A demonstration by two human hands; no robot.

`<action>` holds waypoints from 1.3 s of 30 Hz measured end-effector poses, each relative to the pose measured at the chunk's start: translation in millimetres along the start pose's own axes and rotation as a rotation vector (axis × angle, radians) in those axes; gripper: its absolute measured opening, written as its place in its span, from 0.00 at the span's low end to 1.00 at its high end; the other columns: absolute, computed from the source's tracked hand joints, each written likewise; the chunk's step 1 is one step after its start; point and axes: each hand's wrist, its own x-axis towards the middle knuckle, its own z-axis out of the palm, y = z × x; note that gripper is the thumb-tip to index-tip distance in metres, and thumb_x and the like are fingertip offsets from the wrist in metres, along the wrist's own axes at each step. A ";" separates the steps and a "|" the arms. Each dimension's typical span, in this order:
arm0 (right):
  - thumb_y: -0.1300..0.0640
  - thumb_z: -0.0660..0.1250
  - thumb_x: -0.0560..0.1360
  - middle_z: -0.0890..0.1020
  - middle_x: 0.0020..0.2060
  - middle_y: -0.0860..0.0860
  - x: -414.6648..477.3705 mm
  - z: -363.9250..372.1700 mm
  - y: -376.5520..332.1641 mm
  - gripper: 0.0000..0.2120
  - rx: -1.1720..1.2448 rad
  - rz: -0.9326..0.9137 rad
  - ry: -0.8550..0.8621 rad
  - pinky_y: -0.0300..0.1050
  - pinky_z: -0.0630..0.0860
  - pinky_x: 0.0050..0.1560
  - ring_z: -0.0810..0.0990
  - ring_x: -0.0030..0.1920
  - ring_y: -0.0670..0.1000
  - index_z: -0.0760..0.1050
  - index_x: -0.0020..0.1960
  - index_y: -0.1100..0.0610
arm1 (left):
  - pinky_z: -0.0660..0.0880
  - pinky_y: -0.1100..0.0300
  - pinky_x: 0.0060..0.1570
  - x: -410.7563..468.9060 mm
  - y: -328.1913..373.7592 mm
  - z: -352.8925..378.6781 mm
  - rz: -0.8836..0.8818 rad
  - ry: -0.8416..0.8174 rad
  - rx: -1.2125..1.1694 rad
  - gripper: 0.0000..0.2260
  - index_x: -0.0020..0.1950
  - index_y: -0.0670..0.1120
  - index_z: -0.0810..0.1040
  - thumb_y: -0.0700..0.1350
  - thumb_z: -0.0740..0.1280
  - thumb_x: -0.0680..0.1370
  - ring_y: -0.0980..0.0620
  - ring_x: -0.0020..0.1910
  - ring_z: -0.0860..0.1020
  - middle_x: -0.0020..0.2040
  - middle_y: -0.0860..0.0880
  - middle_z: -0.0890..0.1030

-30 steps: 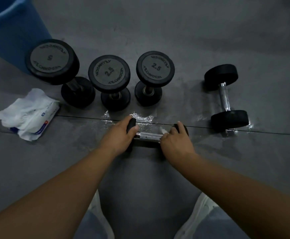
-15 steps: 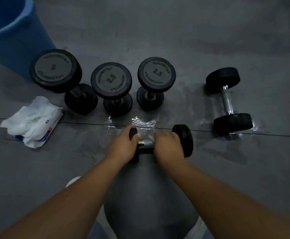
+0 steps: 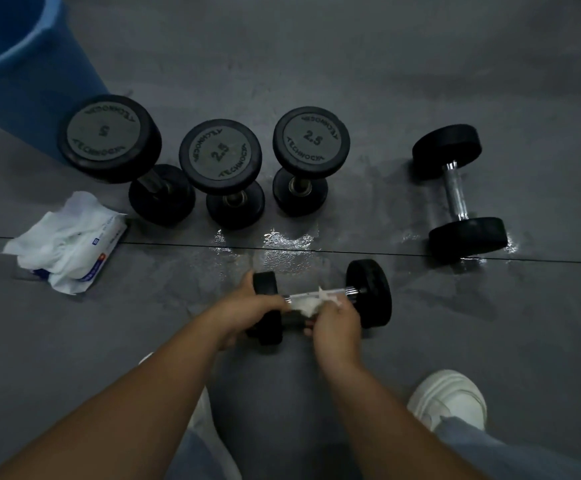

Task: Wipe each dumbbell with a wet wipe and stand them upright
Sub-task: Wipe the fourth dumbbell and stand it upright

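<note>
Here the person is working on the fourth of five dumbbells, and the step in hand looks to be the wiping of its handle. The dumbbell is lying on its side on the grey floor, just in front of the person's knees. The left hand is gripping the left weight head, fingers curled over its rim to keep it from rolling, while the right hand is pinching a white wet wipe closed around the chrome bar — the wipe is sitting near the middle of the bar, with bare metal showing toward the right head. Beyond it three dumbbells are already standing upright in a row: one marked 5 and two marked 2.5, the middle one and the right one. A fifth dumbbell is lying on its side well apart to the right, with wet patches shining on the floor around it. The wipe packet is lying to the left, and a blue bin is standing at the far left corner. The next move is probably calling for a pass of the wipe over the rest of the bar and the right head, then a tilt up onto one flat end — with a firm grip, since damp rubber and chrome may be slippery.
</note>
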 end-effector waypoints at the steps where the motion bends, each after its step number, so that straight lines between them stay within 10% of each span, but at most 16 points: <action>1: 0.67 0.52 0.77 0.81 0.40 0.57 2.9 2.9 0.6 0.15 0.282 0.302 -0.006 0.46 0.75 0.35 0.78 0.38 0.55 0.76 0.49 0.57 | 0.79 0.55 0.39 -0.6 0.9 3.6 0.019 0.030 0.040 0.43 0.71 0.55 0.64 0.51 0.76 0.58 0.46 0.49 0.80 0.55 0.46 0.79; 3: 0.69 0.49 0.79 0.79 0.40 0.58 8.4 6.2 -0.5 0.19 0.608 0.626 -0.050 0.46 0.79 0.33 0.77 0.39 0.54 0.75 0.60 0.61 | 0.78 0.58 0.42 0.7 -2.7 8.3 0.075 0.087 0.094 0.43 0.73 0.56 0.62 0.51 0.74 0.59 0.47 0.50 0.80 0.56 0.47 0.79; 7: 0.71 0.48 0.79 0.79 0.45 0.60 9.7 -2.3 -14.2 0.18 0.540 0.608 -0.120 0.52 0.73 0.56 0.77 0.41 0.55 0.72 0.62 0.64 | 0.74 0.65 0.42 -4.9 -2.2 12.4 0.277 0.146 0.242 0.33 0.70 0.53 0.65 0.44 0.77 0.69 0.52 0.47 0.78 0.52 0.50 0.79; 10: 0.69 0.51 0.79 0.78 0.37 0.59 9.7 -13.2 -35.6 0.12 0.262 0.551 -0.315 0.38 0.79 0.34 0.80 0.28 0.50 0.71 0.58 0.64 | 0.73 0.66 0.37 0.7 6.4 7.1 0.420 0.178 0.334 0.30 0.70 0.55 0.66 0.40 0.73 0.71 0.53 0.40 0.76 0.51 0.47 0.78; 12: 0.66 0.55 0.79 0.78 0.33 0.55 15.2 -14.9 -49.8 0.09 -0.031 0.271 -0.316 0.37 0.71 0.22 0.76 0.23 0.46 0.73 0.53 0.60 | 0.74 0.63 0.39 3.0 11.9 3.8 0.441 0.179 0.392 0.32 0.72 0.56 0.65 0.39 0.72 0.71 0.51 0.43 0.77 0.54 0.45 0.78; 16: 0.66 0.57 0.72 0.77 0.44 0.53 23.6 -11.2 -43.5 0.11 -0.725 -0.611 -0.069 0.45 0.71 0.41 0.76 0.43 0.54 0.72 0.47 0.54 | 0.72 0.64 0.59 -2.4 14.2 -9.2 0.446 0.021 0.587 0.43 0.78 0.55 0.56 0.40 0.76 0.70 0.51 0.62 0.74 0.67 0.48 0.71; 21: 0.62 0.63 0.71 0.72 0.65 0.56 9.4 -12.6 25.4 0.21 -1.194 -0.759 -0.160 0.52 0.70 0.65 0.71 0.66 0.57 0.71 0.64 0.57 | 0.72 0.65 0.59 -3.2 11.0 -18.6 0.434 -0.033 0.686 0.42 0.76 0.57 0.58 0.43 0.77 0.69 0.51 0.62 0.74 0.69 0.48 0.72; 24: 0.56 0.61 0.74 0.76 0.61 0.53 15.0 -25.7 26.9 0.14 -1.150 -0.912 -0.084 0.48 0.75 0.54 0.77 0.57 0.55 0.75 0.58 0.55 | 0.75 0.60 0.47 -3.5 26.8 -9.4 0.282 0.074 0.446 0.25 0.67 0.55 0.66 0.52 0.73 0.74 0.51 0.49 0.79 0.58 0.49 0.78; 27: 0.57 0.56 0.72 0.79 0.47 0.55 20.3 -26.8 20.2 0.15 -1.365 -0.913 -0.014 0.50 0.74 0.46 0.79 0.47 0.57 0.76 0.55 0.58 | 0.75 0.57 0.54 4.0 30.4 -2.7 0.146 0.180 0.581 0.33 0.70 0.51 0.67 0.62 0.71 0.69 0.46 0.55 0.78 0.60 0.50 0.78; 32: 0.55 0.60 0.77 0.81 0.52 0.53 32.2 -19.8 -24.8 0.09 -1.676 -0.792 -0.292 0.48 0.67 0.51 0.79 0.52 0.55 0.74 0.55 0.53 | 0.80 0.51 0.45 3.8 15.5 0.0 0.186 0.273 0.596 0.23 0.42 0.48 0.76 0.63 0.62 0.57 0.47 0.42 0.81 0.40 0.48 0.83; 39: 0.58 0.61 0.73 0.81 0.49 0.53 60.9 -6.1 -60.5 0.08 -1.627 -1.038 -0.177 0.48 0.65 0.50 0.78 0.50 0.56 0.75 0.51 0.54 | 0.76 0.50 0.54 -2.0 29.8 -0.7 0.270 0.417 0.378 0.27 0.59 0.51 0.72 0.60 0.65 0.63 0.45 0.50 0.78 0.50 0.49 0.80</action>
